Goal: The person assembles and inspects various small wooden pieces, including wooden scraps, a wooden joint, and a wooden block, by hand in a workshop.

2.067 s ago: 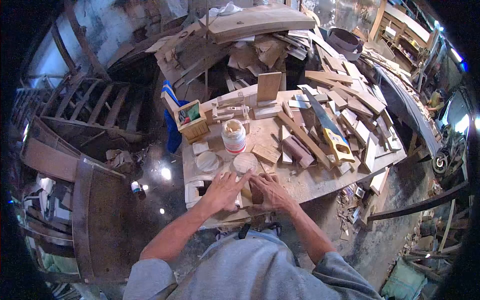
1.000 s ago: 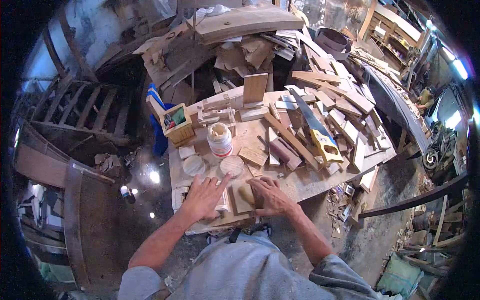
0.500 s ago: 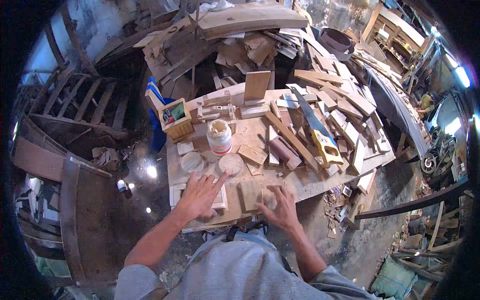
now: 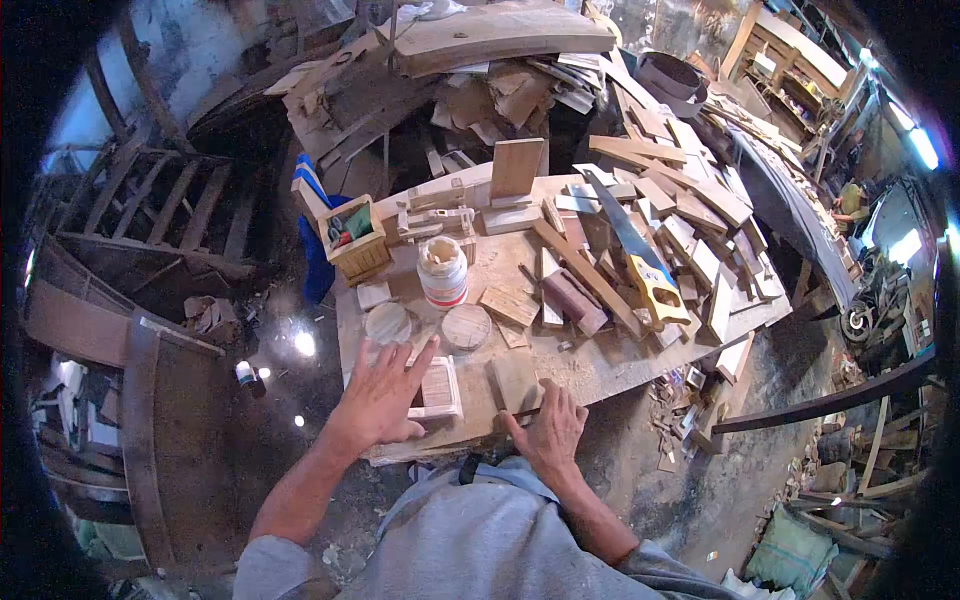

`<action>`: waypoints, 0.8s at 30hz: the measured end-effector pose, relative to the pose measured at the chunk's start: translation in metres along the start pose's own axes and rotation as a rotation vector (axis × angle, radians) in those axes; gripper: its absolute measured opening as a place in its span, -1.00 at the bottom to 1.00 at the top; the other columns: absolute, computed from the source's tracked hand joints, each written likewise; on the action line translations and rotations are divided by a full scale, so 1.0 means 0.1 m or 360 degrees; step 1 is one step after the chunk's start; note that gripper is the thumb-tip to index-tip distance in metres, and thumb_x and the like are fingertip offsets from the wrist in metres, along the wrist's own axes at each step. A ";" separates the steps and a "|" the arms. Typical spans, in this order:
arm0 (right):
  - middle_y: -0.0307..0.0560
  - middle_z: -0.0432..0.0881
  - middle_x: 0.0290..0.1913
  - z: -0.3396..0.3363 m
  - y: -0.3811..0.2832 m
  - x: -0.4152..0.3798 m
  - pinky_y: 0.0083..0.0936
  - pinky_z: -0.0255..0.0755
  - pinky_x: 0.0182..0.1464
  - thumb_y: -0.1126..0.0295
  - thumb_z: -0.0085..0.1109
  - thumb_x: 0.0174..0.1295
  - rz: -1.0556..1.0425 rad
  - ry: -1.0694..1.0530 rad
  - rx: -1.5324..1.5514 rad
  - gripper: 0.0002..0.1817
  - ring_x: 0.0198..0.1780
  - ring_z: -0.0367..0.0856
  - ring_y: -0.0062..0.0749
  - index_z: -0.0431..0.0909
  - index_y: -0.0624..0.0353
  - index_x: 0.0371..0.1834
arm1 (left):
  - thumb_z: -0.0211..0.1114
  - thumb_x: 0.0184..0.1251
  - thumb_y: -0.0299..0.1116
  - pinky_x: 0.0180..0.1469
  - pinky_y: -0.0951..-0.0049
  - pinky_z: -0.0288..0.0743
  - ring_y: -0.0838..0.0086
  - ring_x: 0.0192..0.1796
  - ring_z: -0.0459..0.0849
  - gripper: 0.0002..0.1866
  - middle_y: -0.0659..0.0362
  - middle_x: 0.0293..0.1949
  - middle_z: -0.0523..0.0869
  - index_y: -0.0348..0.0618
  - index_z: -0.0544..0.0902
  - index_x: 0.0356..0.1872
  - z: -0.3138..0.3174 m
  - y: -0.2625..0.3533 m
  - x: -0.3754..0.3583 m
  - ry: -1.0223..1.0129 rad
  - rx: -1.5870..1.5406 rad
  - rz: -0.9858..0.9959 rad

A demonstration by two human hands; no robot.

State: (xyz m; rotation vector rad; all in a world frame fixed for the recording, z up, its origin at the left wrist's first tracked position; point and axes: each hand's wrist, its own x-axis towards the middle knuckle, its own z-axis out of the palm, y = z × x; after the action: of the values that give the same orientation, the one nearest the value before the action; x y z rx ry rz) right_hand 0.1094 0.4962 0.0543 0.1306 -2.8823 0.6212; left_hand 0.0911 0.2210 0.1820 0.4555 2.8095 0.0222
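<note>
From my head, I'm spreading my left hand (image 4: 375, 400), open, partly over one wooden frame (image 4: 440, 386). My right hand (image 4: 552, 430) is bracketing one block (image 4: 514, 380); whether it's gripping, I can't tell. Two discs (image 4: 466, 327) and one jar (image 4: 442, 270), label unreadable, are sitting beyond my left.

at the near edge of a cluttered workbench (image 4: 590, 385), the left hand (image 4: 378, 395) spreads its fingers over the left part of a small wooden frame (image 4: 450, 391). the right hand (image 4: 552, 432) has thumb and fingers about the near end of a flat wooden block (image 4: 515, 380); whether it grips is hard to tell. farther off lie two wooden discs (image 4: 466, 326), with an uncovered jar (image 4: 442, 280) just beyond. to the right, a yellow-handled saw (image 4: 657, 292) rests on heaped wood offcuts (image 4: 702, 212).
</note>
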 end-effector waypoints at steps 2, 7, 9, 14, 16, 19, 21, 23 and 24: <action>0.05 0.60 0.04 -0.08 -0.01 0.04 -0.10 0.29 0.20 -0.19 0.59 0.00 0.0051 -0.0081 -0.0010 -0.02 0.16 0.58 -0.04 0.42 0.20 0.38 | 0.77 -0.15 0.04 0.69 -0.26 -0.08 0.06 0.63 0.28 0.46 -0.08 0.56 0.36 -0.09 -0.04 0.74 -0.06 -0.04 -0.08 0.0032 -0.0078 -0.0029; 0.10 0.57 0.12 -0.14 0.02 0.08 -0.03 0.28 0.22 -0.18 0.55 0.04 -0.0002 -0.0149 -0.0004 0.02 0.19 0.55 -0.01 0.34 0.19 0.47 | 0.77 -0.12 0.01 0.71 -0.22 -0.09 0.05 0.66 0.24 0.43 -0.08 0.59 0.33 -0.04 -0.03 0.75 -0.28 -0.21 -0.31 0.0034 -0.0335 -0.0243; 0.11 0.56 0.15 -0.15 0.03 0.09 -0.01 0.28 0.23 -0.17 0.54 0.06 -0.0021 -0.0174 0.0008 0.03 0.21 0.54 0.00 0.32 0.18 0.50 | 0.78 -0.12 -0.04 0.71 -0.19 -0.07 0.05 0.67 0.23 0.42 -0.08 0.61 0.31 0.00 -0.02 0.75 -0.23 -0.37 -0.41 0.0099 -0.0428 -0.0283; 0.13 0.55 0.19 -0.23 -0.05 0.15 0.02 0.25 0.27 -0.09 0.53 0.09 -0.0045 -0.0221 0.0072 -0.01 0.29 0.49 0.00 0.32 0.19 0.51 | 0.78 -0.10 -0.10 0.73 -0.04 -0.01 0.04 0.69 0.20 0.40 -0.06 0.65 0.27 0.06 0.00 0.75 -0.20 -0.63 -0.65 0.0065 -0.0519 -0.0476; 0.13 0.54 0.23 -0.19 -0.02 0.18 0.04 0.23 0.31 -0.04 0.51 0.12 -0.0133 -0.0164 0.0197 -0.07 0.33 0.47 0.00 0.36 0.17 0.50 | 0.79 -0.12 -0.10 0.73 -0.02 0.02 0.03 0.70 0.17 0.42 -0.06 0.67 0.25 0.06 -0.01 0.76 -0.14 -0.75 -0.73 0.0060 -0.0610 -0.0524; 0.12 0.53 0.29 -0.18 -0.06 0.26 0.07 0.20 0.37 0.04 0.48 0.14 -0.0259 -0.0172 0.0317 -0.15 0.38 0.45 0.02 0.40 0.13 0.48 | 0.79 -0.14 -0.11 0.73 0.00 0.04 0.01 0.71 0.13 0.44 -0.08 0.68 0.22 0.05 -0.04 0.76 0.08 -1.03 -0.87 0.0095 -0.0732 -0.0510; 0.11 0.53 0.32 -0.20 -0.10 0.31 0.08 0.18 0.40 0.07 0.48 0.14 -0.0310 -0.0208 0.0343 -0.18 0.40 0.44 0.03 0.42 0.11 0.47 | 0.79 -0.14 -0.13 0.73 0.02 0.05 -0.01 0.72 0.12 0.45 -0.10 0.68 0.20 0.03 -0.06 0.76 0.24 -1.14 -0.89 0.0106 -0.0787 -0.0476; 0.11 0.52 0.35 -0.22 -0.15 0.36 0.09 0.17 0.41 0.08 0.48 0.13 -0.0337 -0.0242 0.0350 -0.18 0.42 0.43 0.03 0.42 0.09 0.48 | 0.79 -0.12 -0.15 0.74 0.04 0.04 -0.02 0.72 0.11 0.45 -0.13 0.69 0.18 0.02 -0.08 0.76 0.36 -1.22 -0.92 0.0090 -0.0810 -0.0453; 0.11 0.52 0.34 -0.22 -0.18 0.38 0.09 0.17 0.42 0.11 0.47 0.13 -0.0330 -0.0243 0.0346 -0.18 0.42 0.43 0.04 0.42 0.09 0.48 | 0.79 -0.11 -0.15 0.74 0.05 0.04 -0.02 0.72 0.10 0.45 -0.13 0.69 0.17 0.02 -0.08 0.76 0.42 -1.27 -0.92 0.0087 -0.0846 -0.0453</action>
State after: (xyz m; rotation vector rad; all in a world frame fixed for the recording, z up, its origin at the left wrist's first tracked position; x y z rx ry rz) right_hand 0.0784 0.4875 0.0893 0.5216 -2.8817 0.9165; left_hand 0.1479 0.0709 0.1600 -0.0698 2.7368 0.7059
